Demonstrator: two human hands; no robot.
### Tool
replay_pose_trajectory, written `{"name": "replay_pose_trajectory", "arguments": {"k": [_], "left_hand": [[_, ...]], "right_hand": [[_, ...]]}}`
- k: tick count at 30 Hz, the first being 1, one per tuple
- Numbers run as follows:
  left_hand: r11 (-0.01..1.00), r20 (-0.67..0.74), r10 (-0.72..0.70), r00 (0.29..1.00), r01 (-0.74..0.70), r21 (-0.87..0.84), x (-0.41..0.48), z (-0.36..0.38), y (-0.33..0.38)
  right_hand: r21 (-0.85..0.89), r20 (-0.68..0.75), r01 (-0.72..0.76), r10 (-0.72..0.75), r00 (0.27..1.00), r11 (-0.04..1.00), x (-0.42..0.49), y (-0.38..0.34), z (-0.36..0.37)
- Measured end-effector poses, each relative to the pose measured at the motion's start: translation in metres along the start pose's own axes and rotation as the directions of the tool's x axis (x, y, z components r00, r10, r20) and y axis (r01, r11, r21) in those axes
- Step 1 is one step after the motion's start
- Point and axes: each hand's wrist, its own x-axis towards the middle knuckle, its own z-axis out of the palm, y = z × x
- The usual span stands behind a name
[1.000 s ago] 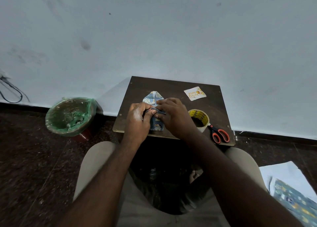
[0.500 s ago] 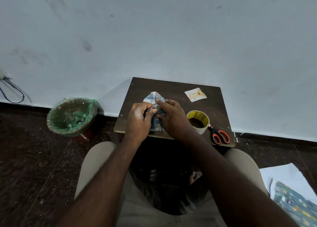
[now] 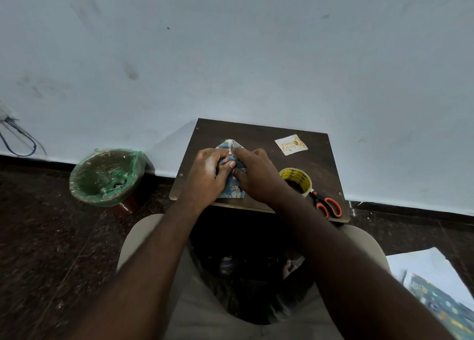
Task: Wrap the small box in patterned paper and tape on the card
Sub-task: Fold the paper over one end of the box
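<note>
**Ask:** What is nearest you, and what do you have hold of?

**Me:** By my right knee, spare sheets (image 3: 436, 298) lie on the floor, cut off by the frame edge. Past my lap, my left hand (image 3: 205, 176) and right hand (image 3: 259, 176) meet over the small box (image 3: 232, 191), which sits at the near middle of the worktop (image 3: 256, 135). The fingers (image 3: 229, 164) of both hands are curled, pinching the patterned paper (image 3: 229, 144) together along the top of the box.

**Ask:** What could go wrong from here?

**Me:** I see no tape on that seam, so I judge it holds only while I pinch. The tape roll (image 3: 297, 179) is just beside my right wrist and the scissors (image 3: 328, 206) just past it. Reaching for either frees one hand, and the fold may then spring open or slide askew. Pinching too hard could crease or tear the paper. The far end stands up in a loose point and could unfold too.

**Ask:** And what can't you make out?

**Me:** My hands hide most of the box, so I cannot tell whether the paper edges overlap or only meet. The near end looks open, though I am unsure. The card (image 3: 291, 144) lies well apart at the far right, its print too small to read surely. A lined bin (image 3: 105, 178) stands on the floor to the left.
</note>
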Motion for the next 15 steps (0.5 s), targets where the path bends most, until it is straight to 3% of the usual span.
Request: {"name": "replay_pose_trajectory", "arguments": {"k": [15], "left_hand": [[0.999, 0.082, -0.042, 0.996, 0.04, 0.03, 0.0104, -0.002, 0.0046]], "right_hand": [[0.016, 0.039, 0.011, -0.011, 0.999, 1.0, 0.0097, 0.0005, -0.0046]]}}
